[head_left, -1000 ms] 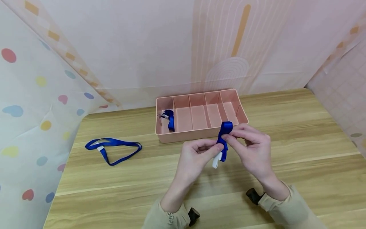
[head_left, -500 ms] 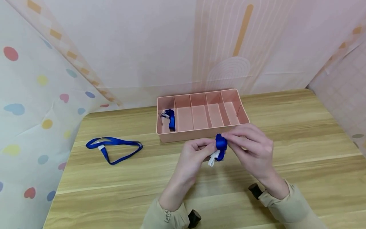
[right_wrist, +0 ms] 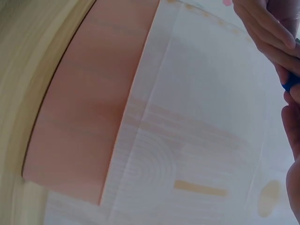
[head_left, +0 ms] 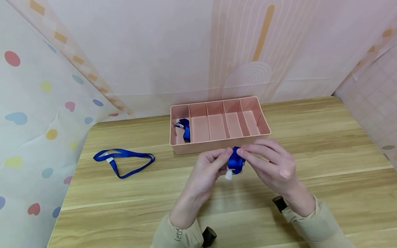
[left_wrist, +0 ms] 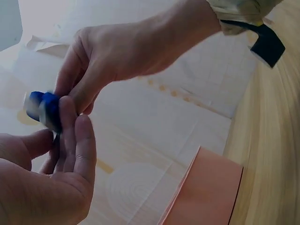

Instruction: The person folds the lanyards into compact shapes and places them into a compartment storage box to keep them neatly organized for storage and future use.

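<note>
Between both hands, in front of the box, is a blue lanyard [head_left: 236,163] wound into a compact bundle, its white end piece [head_left: 228,174] sticking out at the lower left. My left hand [head_left: 207,173] pinches the bundle from the left with thumb and fingers. From the right, my right hand [head_left: 273,165] pinches its upper edge with the fingertips. In the left wrist view the blue bundle [left_wrist: 46,108] shows blurred between the two hands; the right wrist view catches only a sliver of blue at its edge.
A pink divided box [head_left: 214,144] stands at the back of the wooden table [head_left: 124,210]. Its leftmost compartment contains another folded blue lanyard [head_left: 186,131]. A loose blue lanyard [head_left: 133,154] lies looped on the table at the left. Patterned cloth walls [head_left: 139,51] rise behind and beside it.
The upper loop of the lanyard has been folded down, so the bundle is shorter and rounder. Both hands stay close together, the right one shifting slightly over the bundle.
</note>
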